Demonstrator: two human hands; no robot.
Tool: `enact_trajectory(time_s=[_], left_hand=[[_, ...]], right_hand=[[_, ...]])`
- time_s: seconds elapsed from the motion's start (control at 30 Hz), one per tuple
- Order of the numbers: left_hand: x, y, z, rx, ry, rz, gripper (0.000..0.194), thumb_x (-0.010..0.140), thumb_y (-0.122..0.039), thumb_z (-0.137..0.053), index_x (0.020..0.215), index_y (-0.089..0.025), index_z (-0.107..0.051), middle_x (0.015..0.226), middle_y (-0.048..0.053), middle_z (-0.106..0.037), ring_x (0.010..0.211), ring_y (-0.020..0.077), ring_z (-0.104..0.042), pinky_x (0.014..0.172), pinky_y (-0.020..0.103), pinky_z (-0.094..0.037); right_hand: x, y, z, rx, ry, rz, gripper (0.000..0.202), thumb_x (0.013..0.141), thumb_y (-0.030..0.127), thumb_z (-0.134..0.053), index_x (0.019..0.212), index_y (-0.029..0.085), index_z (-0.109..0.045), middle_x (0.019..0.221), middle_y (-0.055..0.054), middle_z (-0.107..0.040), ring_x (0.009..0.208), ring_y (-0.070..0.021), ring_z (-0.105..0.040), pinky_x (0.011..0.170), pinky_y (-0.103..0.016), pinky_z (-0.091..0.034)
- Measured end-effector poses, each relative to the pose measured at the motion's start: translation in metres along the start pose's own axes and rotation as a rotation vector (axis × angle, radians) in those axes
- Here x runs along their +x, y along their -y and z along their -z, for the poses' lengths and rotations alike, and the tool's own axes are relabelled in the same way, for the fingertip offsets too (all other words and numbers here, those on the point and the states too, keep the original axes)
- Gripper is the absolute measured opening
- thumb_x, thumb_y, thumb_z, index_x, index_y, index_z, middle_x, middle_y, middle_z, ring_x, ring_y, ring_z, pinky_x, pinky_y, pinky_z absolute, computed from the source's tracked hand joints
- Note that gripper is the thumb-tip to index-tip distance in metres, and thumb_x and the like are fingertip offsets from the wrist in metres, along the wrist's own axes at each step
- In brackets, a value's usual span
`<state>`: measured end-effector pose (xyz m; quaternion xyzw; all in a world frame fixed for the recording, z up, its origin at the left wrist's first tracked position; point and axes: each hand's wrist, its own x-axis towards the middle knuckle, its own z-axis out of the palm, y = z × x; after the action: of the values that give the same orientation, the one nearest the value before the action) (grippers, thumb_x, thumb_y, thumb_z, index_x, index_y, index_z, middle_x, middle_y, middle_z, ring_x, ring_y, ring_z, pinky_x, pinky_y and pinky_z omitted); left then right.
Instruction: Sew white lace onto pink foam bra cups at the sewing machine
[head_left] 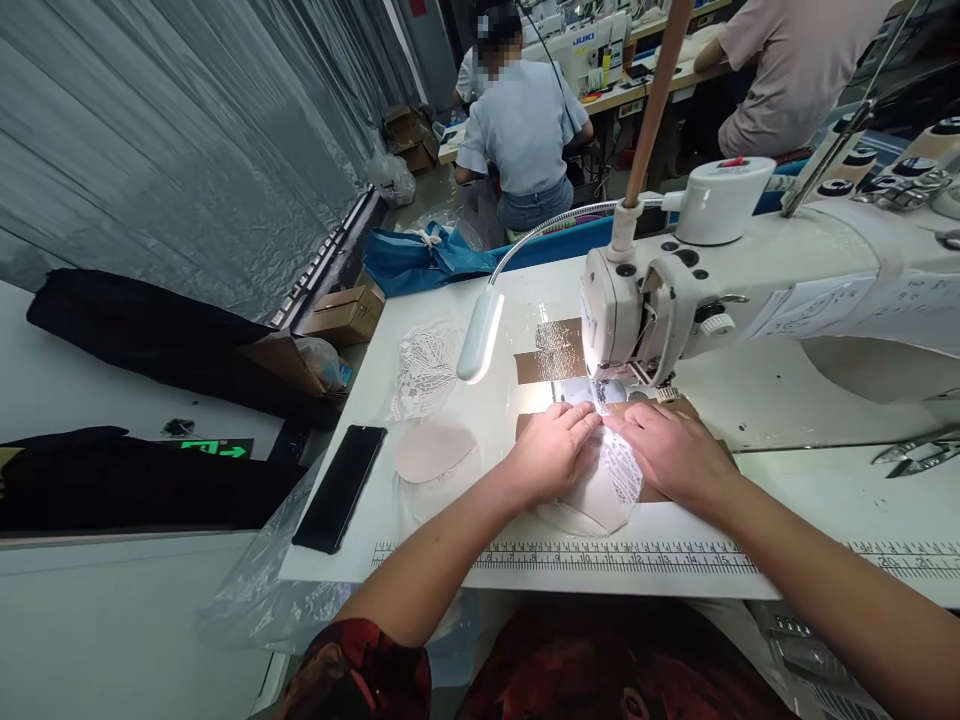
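Observation:
Under the needle area of a white sewing machine (697, 290) lies a pale fabric piece with white lace (616, 476). My left hand (556, 448) presses on its left side, fingers together and pointing to the needle. From the right, my right hand (671, 450) rests on the lace edge, its fingertips close to those of my left hand. Both hands touch the piece just in front of the presser foot, which is partly hidden. Left of my left hand are a beige rounded piece (433, 450) and a white lace piece (426, 368).
A black phone (340, 488) lies at the table's left edge. A lamp head (481, 334) hangs over the table. Metal snips (919, 455) are at the right. A printed ruler (622, 558) runs along the front edge. Two people sit further back, one in light blue (523, 125).

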<state>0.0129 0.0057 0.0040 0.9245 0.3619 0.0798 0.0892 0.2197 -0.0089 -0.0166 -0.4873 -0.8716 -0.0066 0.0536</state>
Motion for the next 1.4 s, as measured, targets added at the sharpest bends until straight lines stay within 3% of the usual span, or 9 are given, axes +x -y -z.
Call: enact_trajectory(time_s=[0.27, 0.47, 0.7, 0.8, 0.93, 1.0, 1.1, 1.27, 1.4], left_hand=[[0.009, 0.009, 0.0, 0.026, 0.067, 0.036, 0.047, 0.093, -0.03, -0.044, 0.134, -0.009, -0.052, 0.143, 0.011, -0.05, 0.105, 0.027, -0.053, 0.091, 0.043, -0.05], [0.017, 0.022, 0.005, 0.067, 0.095, -0.049, 0.05, 0.092, -0.031, -0.044, 0.137, -0.009, -0.051, 0.146, 0.011, -0.047, 0.112, 0.0288, -0.051, 0.095, 0.044, -0.047], [0.019, 0.039, 0.015, 0.061, 0.157, -0.107, 0.049, 0.09, -0.024, -0.046, 0.138, -0.015, -0.051, 0.148, 0.01, -0.045, 0.13, 0.0289, -0.044, 0.104, 0.046, -0.042], [0.013, 0.035, 0.019, 0.043, 0.082, -0.096, 0.041, 0.09, -0.018, -0.045, 0.129, -0.016, -0.058, 0.144, 0.012, -0.048, 0.132, 0.0292, -0.043, 0.103, 0.047, -0.042], [0.004, 0.016, 0.018, -0.069, -0.067, -0.068, 0.032, 0.091, -0.027, -0.049, 0.117, -0.013, -0.061, 0.122, 0.013, -0.061, 0.111, 0.0245, -0.056, 0.096, 0.04, -0.047], [0.003, 0.007, 0.012, -0.053, -0.054, -0.02, 0.025, 0.091, -0.033, -0.051, 0.102, -0.014, -0.064, 0.101, 0.01, -0.065, 0.093, 0.0227, -0.059, 0.084, 0.038, -0.049], [0.004, 0.002, 0.002, -0.007, -0.047, 0.038, 0.025, 0.094, -0.025, -0.044, 0.079, -0.016, -0.061, 0.082, 0.007, -0.063, 0.079, 0.02, -0.056, 0.072, 0.034, -0.045], [0.001, 0.009, -0.001, -0.139, -0.073, 0.029, 0.018, 0.093, -0.02, -0.043, 0.08, -0.017, -0.056, 0.084, 0.006, -0.063, 0.077, 0.0181, -0.053, 0.074, 0.032, -0.044], [-0.003, 0.014, 0.002, -0.252, -0.064, 0.035, 0.014, 0.092, -0.021, -0.042, 0.083, -0.018, -0.052, 0.085, 0.005, -0.062, 0.078, 0.0183, -0.053, 0.077, 0.033, -0.046]], right_hand=[[0.003, 0.006, 0.009, -0.002, 0.073, -0.095, 0.04, 0.091, 0.011, -0.043, 0.123, 0.021, -0.064, 0.096, -0.008, -0.067, 0.081, -0.0209, -0.058, 0.068, -0.033, -0.035], [0.006, 0.009, 0.012, 0.015, 0.091, -0.143, 0.039, 0.092, 0.012, -0.043, 0.124, 0.02, -0.064, 0.096, -0.007, -0.068, 0.083, -0.022, -0.059, 0.071, -0.034, -0.035], [0.006, 0.005, 0.006, 0.045, -0.007, -0.077, 0.037, 0.091, 0.014, -0.041, 0.116, 0.02, -0.068, 0.085, -0.006, -0.067, 0.074, -0.0206, -0.059, 0.068, -0.034, -0.036], [0.002, -0.004, 0.0, 0.177, -0.09, -0.06, 0.038, 0.09, 0.013, -0.04, 0.114, 0.019, -0.069, 0.086, -0.006, -0.068, 0.075, -0.0188, -0.06, 0.068, -0.031, -0.039], [-0.003, -0.013, -0.004, 0.289, -0.156, -0.112, 0.037, 0.089, 0.012, -0.038, 0.107, 0.017, -0.07, 0.09, -0.007, -0.071, 0.079, -0.0186, -0.062, 0.066, -0.029, -0.043], [-0.004, -0.015, -0.005, 0.301, -0.166, -0.121, 0.035, 0.087, 0.012, -0.04, 0.102, 0.018, -0.071, 0.089, -0.006, -0.072, 0.077, -0.0189, -0.062, 0.064, -0.029, -0.044], [-0.006, -0.015, -0.003, 0.334, -0.2, -0.122, 0.031, 0.086, 0.013, -0.043, 0.096, 0.02, -0.07, 0.091, -0.005, -0.072, 0.078, -0.0184, -0.063, 0.064, -0.029, -0.045], [-0.006, -0.013, 0.0, 0.401, -0.198, -0.082, 0.03, 0.088, 0.011, -0.042, 0.095, 0.019, -0.07, 0.093, -0.005, -0.072, 0.083, -0.0182, -0.063, 0.069, -0.029, -0.046], [-0.007, -0.013, 0.002, 0.435, -0.213, 0.095, 0.033, 0.09, 0.009, -0.041, 0.104, 0.018, -0.069, 0.09, -0.006, -0.069, 0.079, -0.0164, -0.06, 0.066, -0.028, -0.044]])
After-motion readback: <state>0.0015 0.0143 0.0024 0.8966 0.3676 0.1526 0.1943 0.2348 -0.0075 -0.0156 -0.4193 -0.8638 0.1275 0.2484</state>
